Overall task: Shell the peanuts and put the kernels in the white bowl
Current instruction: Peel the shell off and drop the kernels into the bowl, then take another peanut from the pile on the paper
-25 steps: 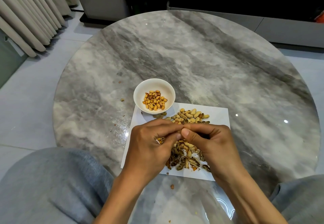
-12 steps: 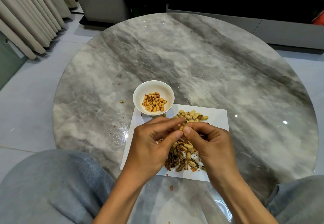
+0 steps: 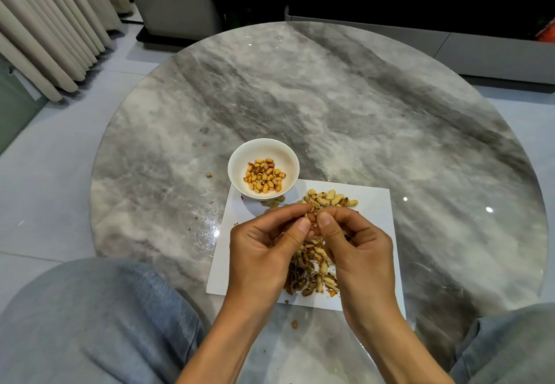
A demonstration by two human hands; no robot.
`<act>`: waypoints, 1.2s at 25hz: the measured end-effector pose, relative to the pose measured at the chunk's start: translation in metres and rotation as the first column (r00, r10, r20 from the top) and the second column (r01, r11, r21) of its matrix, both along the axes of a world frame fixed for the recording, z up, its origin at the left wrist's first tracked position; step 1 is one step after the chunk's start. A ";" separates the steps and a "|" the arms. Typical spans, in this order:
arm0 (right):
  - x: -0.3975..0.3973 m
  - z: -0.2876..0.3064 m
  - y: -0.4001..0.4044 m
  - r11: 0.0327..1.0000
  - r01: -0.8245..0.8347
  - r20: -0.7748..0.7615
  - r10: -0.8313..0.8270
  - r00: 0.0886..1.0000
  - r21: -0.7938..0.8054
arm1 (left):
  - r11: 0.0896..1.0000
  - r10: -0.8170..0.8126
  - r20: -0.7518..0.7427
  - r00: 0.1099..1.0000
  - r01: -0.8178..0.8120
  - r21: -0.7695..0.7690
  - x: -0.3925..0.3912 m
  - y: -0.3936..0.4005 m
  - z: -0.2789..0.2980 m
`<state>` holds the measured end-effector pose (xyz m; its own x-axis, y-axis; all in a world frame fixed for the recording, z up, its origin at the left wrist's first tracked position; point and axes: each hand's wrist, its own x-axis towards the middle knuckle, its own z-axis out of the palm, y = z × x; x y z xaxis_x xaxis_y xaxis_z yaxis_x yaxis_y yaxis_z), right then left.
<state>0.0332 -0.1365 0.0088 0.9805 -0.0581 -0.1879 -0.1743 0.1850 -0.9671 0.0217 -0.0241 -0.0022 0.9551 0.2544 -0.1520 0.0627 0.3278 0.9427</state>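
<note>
My left hand [image 3: 264,251] and my right hand [image 3: 357,248] meet over the white paper sheet [image 3: 375,203], thumbs nearly touching. Between them they pinch one peanut [image 3: 310,218], its shell partly split; most of it is hidden by the fingertips. A small heap of unshelled peanuts [image 3: 330,199] lies on the sheet just beyond my fingers. Empty shells [image 3: 312,275] are piled on the sheet under and between my hands. The white bowl [image 3: 237,170], at the sheet's far left corner, holds several golden kernels [image 3: 264,178].
Everything sits on a round grey marble table [image 3: 360,113]. Bits of shell [image 3: 208,175] lie scattered on the table left of the bowl and near its front edge [image 3: 294,324]. My grey-trousered knees flank the table's near edge.
Both hands have risen slightly away from the shell pile toward the unshelled heap, still working the same peanut between the thumbs.
</note>
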 end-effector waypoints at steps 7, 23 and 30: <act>0.006 -0.013 -0.002 0.984 0.009 -0.391 0.063 0.918 0.180 | 0.957 -0.028 -0.056 0.998 0.043 0.288 0.003 0.004 -0.010; 0.010 -0.028 -0.008 0.945 0.065 -0.556 0.133 0.821 0.321 | 0.753 -0.046 -0.124 0.991 0.116 0.648 -0.001 0.020 -0.019; 0.006 -0.030 -0.010 0.984 -0.006 -0.534 0.102 0.839 0.179 | 0.657 -0.250 0.001 0.968 0.169 0.735 -0.003 0.013 -0.024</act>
<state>0.0391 -0.1465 -0.0211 0.7211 0.0709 -0.6891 -0.6732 0.3067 -0.6729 0.0187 -0.0110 -0.0260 0.9957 0.0360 0.0852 -0.0583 -0.4711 0.8801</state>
